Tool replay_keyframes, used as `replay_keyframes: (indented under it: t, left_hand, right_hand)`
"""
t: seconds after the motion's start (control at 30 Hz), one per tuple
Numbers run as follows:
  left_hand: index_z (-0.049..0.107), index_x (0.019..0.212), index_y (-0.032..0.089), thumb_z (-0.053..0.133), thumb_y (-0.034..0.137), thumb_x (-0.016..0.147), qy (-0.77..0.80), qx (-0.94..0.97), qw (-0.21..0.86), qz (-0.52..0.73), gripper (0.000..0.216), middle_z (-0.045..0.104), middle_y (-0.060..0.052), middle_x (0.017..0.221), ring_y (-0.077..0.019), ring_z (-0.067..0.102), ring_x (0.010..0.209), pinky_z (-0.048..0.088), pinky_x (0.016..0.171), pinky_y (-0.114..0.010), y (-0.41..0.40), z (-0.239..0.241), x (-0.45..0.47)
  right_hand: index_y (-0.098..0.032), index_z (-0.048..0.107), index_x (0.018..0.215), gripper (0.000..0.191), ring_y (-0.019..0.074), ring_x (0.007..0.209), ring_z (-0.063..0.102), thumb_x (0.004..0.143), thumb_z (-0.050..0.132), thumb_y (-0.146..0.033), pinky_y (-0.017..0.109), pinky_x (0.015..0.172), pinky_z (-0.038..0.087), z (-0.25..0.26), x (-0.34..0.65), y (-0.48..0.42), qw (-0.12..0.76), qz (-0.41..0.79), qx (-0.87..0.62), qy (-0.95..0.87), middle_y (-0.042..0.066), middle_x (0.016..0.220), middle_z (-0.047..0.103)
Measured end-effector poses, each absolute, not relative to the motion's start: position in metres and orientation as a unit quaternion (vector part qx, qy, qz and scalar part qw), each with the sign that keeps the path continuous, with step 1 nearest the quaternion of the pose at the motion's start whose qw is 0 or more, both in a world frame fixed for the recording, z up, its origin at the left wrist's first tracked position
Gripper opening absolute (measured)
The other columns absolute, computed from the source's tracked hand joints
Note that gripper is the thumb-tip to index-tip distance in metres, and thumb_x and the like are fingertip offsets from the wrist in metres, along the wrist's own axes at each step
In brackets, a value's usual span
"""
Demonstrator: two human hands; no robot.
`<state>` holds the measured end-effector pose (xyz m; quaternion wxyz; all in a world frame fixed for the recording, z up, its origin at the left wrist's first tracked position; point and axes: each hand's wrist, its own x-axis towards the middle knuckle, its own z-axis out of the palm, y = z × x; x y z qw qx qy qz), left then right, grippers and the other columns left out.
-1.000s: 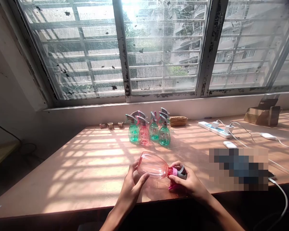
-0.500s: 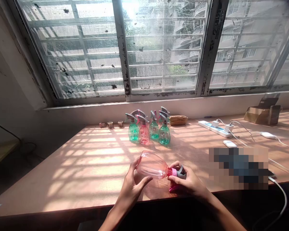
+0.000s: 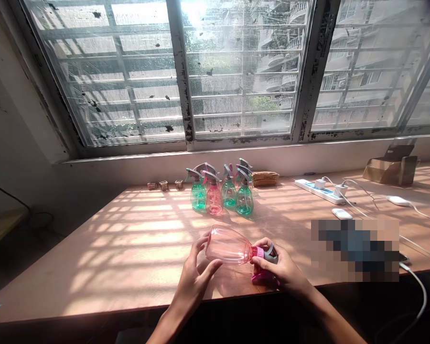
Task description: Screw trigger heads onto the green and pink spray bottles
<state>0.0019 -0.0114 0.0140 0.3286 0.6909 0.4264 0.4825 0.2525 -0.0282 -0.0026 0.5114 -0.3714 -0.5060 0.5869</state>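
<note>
A clear pink spray bottle (image 3: 229, 246) lies sideways above the table's front part, its base to the left. My left hand (image 3: 197, 267) is curved loosely around the base, thumb below and fingertips at the upper edge. At the other end, my right hand (image 3: 284, 267) grips the grey-and-pink spray head (image 3: 270, 255) by the pink collar (image 3: 260, 253). Below that hand a bright pink piece (image 3: 261, 277) shows, partly hidden by the fingers. The bottle looks empty inside.
Several green and pink spray bottles (image 3: 214, 198) stand near the wall. Behind them lies a brown package (image 3: 265, 179); small blocks (image 3: 164, 185) sit to the left. A power strip (image 3: 318, 191) with white cables, a cardboard box (image 3: 390, 167) and a blurred-out dark object (image 3: 358, 251) are on the right.
The bottle has shifted slightly right and turned a little more level. My left hand's thumb has drawn back left along its base. The right hand keeps its grip on the head.
</note>
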Motion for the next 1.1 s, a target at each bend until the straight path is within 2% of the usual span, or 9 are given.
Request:
replay_keyframes:
  t: [0.1,0.2,0.27,0.37,0.5,0.63,0.8,1.0,1.1]
  left_hand:
    - [0.058,0.123,0.024,0.061,0.045,0.09,0.426,0.68,0.352,0.482,0.04,0.057,-0.011,0.142,-0.0296,0.05,0.135,0.046,0.108,-0.042,-0.013,0.018,0.003]
    - [0.058,0.127,0.028,0.063,0.041,0.09,0.423,0.698,0.318,0.483,0.04,0.052,-0.007,0.147,-0.0273,0.042,0.142,0.039,0.114,-0.042,-0.01,0.015,0.002]
    - [0.057,0.129,0.03,0.064,0.038,0.09,0.421,0.707,0.295,0.486,0.04,0.054,-0.006,0.146,-0.0263,0.045,0.14,0.035,0.117,-0.043,-0.007,0.01,0.001]
    - [0.057,0.127,0.029,0.068,0.036,0.086,0.42,0.712,0.293,0.481,0.043,0.06,-0.006,0.137,-0.0267,0.054,0.13,0.039,0.114,-0.043,-0.006,0.005,0.0]
    - [0.054,0.131,0.026,0.069,0.042,0.086,0.42,0.704,0.319,0.475,0.05,0.061,-0.009,0.134,-0.0281,0.057,0.126,0.042,0.111,-0.044,-0.01,0.011,0.001]
    - [0.057,0.135,0.027,0.058,0.045,0.092,0.428,0.713,0.313,0.46,0.046,0.052,-0.009,0.145,-0.0294,0.048,0.136,0.038,0.115,-0.045,-0.011,0.017,0.0]
    - [0.055,0.138,0.031,0.057,0.04,0.094,0.408,0.738,0.282,0.457,0.045,0.046,-0.007,0.152,-0.0288,0.04,0.142,0.033,0.119,-0.046,-0.005,0.01,-0.001]
    - [0.049,0.142,0.026,0.068,0.039,0.086,0.414,0.721,0.321,0.453,0.06,0.053,-0.009,0.147,-0.0292,0.05,0.135,0.038,0.116,-0.045,-0.009,0.011,0.001]
    - [0.051,0.139,0.022,0.063,0.044,0.089,0.42,0.695,0.358,0.461,0.055,0.053,-0.011,0.147,-0.0295,0.052,0.133,0.042,0.113,-0.044,-0.012,0.016,0.002]
  right_hand:
    - [-0.022,0.053,0.098,0.04,0.0173,0.064,0.066,0.078,0.081,-0.042,0.037,0.06,0.062,-0.005,0.252,-0.027,0.515,0.585,-0.373,-0.503,-0.003,0.072,0.067]
    - [-0.022,0.054,0.097,0.041,0.0172,0.063,0.066,0.076,0.083,-0.043,0.038,0.061,0.062,-0.006,0.253,-0.024,0.536,0.584,-0.369,-0.486,-0.002,0.071,0.067]
    - [-0.021,0.056,0.096,0.042,0.0166,0.062,0.065,0.074,0.084,-0.043,0.037,0.061,0.062,-0.006,0.253,-0.022,0.561,0.573,-0.362,-0.475,-0.001,0.07,0.067]
    - [-0.02,0.057,0.095,0.042,0.0162,0.061,0.064,0.073,0.084,-0.044,0.036,0.06,0.062,-0.005,0.253,-0.021,0.583,0.568,-0.357,-0.458,-0.001,0.072,0.068]
    - [-0.021,0.057,0.094,0.043,0.0165,0.059,0.065,0.071,0.086,-0.042,0.037,0.061,0.062,-0.005,0.252,-0.023,0.575,0.572,-0.361,-0.461,-0.002,0.069,0.068]
    - [-0.022,0.056,0.093,0.044,0.0177,0.058,0.065,0.069,0.087,-0.042,0.04,0.062,0.062,-0.004,0.251,-0.024,0.557,0.58,-0.363,-0.472,-0.002,0.066,0.069]
    - [-0.021,0.057,0.092,0.044,0.016,0.058,0.064,0.069,0.087,-0.045,0.035,0.059,0.06,-0.004,0.251,-0.022,0.575,0.58,-0.359,-0.452,-0.001,0.071,0.068]
    - [-0.021,0.056,0.094,0.045,0.0163,0.059,0.064,0.07,0.086,-0.044,0.037,0.061,0.061,-0.006,0.251,-0.023,0.566,0.573,-0.364,-0.469,-0.002,0.069,0.067]
    - [-0.022,0.055,0.096,0.045,0.0169,0.059,0.065,0.07,0.086,-0.043,0.035,0.058,0.06,-0.008,0.25,-0.024,0.553,0.561,-0.37,-0.493,-0.003,0.067,0.067]
